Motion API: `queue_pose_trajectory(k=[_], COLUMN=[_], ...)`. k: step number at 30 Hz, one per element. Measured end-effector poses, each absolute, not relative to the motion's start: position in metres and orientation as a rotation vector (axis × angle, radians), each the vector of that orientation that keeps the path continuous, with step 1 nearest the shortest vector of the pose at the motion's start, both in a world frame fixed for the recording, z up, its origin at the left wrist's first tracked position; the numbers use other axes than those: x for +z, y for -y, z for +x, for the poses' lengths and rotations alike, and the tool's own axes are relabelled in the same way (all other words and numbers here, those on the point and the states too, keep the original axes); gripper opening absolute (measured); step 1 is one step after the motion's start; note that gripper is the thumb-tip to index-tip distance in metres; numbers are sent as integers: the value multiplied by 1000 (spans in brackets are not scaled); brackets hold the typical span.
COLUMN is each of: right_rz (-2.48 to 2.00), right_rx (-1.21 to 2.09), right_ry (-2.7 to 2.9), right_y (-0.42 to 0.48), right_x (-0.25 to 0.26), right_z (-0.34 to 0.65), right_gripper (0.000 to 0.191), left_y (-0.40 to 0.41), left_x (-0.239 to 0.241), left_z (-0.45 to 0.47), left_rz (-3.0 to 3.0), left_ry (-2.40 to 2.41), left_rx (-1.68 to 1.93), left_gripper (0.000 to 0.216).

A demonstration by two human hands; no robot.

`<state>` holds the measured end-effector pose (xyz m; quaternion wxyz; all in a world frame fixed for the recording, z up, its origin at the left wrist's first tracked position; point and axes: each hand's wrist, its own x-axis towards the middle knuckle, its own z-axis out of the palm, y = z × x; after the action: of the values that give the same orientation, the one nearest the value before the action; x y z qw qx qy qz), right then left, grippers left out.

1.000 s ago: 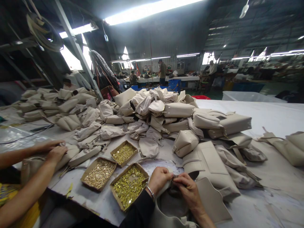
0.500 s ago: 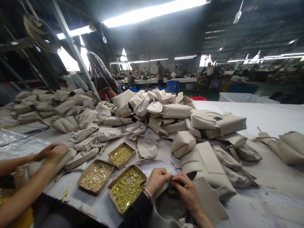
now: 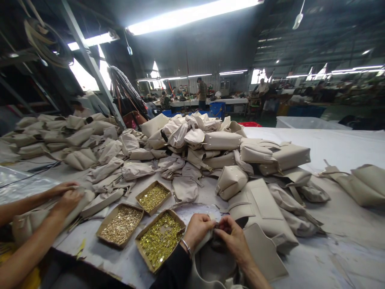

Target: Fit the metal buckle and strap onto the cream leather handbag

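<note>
A beige handbag point(image 3: 212, 260) with a dark inside lies before me at the table's front, its top partly covered by my hands. My left hand point(image 3: 199, 229), with a bracelet at the wrist, is closed on the bag's edge. Fingertips of my right hand point(image 3: 232, 236) pinch at the same edge, close against the left fingers; whatever small piece is between them is too hidden to name. Just left of my hands stands a cardboard tray of gold-coloured metal fittings point(image 3: 161, 241). Beyond it are a tray of copper-toned fittings point(image 3: 120, 224) and a smaller gold one point(image 3: 152, 196).
Beige bags and bag parts point(image 3: 186, 152) are heaped across the table's middle. A flat-lying bag point(image 3: 261, 212) is close to my right hand. At the left, a co-worker's hands point(image 3: 67, 196) rest on another beige bag. A white bin point(image 3: 313, 123) stands behind the table.
My right fingers have shifted slightly at the bag's edge, while my left hand keeps its hold. The co-worker's hands have changed position on their bag. The view has turned slightly.
</note>
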<state>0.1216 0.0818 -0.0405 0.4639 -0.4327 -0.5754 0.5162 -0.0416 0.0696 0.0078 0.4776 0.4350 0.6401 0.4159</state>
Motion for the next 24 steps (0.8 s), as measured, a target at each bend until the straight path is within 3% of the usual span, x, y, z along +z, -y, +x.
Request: queue_pose_trajectory(k=[4, 9, 24], right_rz=[-1106, -1109, -1106], right_rx=[1253, 1263, 1276], right_ry=[1428, 1459, 1687], right_y=[-80, -83, -89], right_x=[-37, -36, -34], right_z=[120, 120, 124], right_gripper=[21, 38, 14], left_y=[-69, -67, -61], left_x=[8, 9, 16], left_z=[-44, -46, -46], left_rz=[1059, 1037, 1009], left_ry=[-1551, -1525, -1507], left_rx=[1014, 1012, 1012], left_gripper=[46, 47, 46])
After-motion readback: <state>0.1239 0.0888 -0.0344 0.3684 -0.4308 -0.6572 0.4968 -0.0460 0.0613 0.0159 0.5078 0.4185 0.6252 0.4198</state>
